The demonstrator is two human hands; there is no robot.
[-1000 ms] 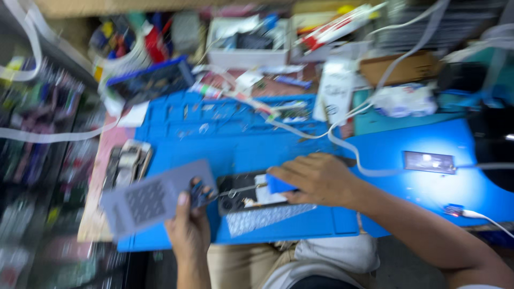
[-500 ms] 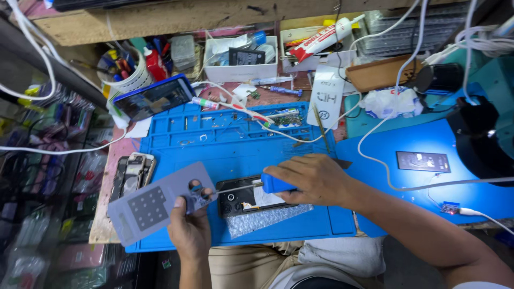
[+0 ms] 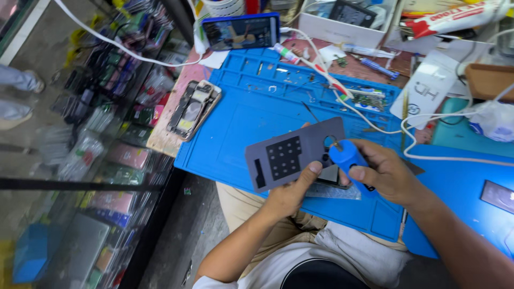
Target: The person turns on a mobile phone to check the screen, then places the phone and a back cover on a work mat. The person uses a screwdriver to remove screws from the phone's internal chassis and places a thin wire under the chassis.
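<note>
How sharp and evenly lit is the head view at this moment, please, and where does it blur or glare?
Head view: the grey phone back panel, the blue tool and both hands, left and right, are sharp under even light; the glass display case at the left is smeared and reflective; the propped phone screen shows mild glare; the edges bend with wide-angle distortion.

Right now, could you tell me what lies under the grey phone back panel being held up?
Under the grey back panel, held by the left hand, lies the blue work mat. A dark phone body peeks out at its lower right edge; the rest of it is covered.
</note>
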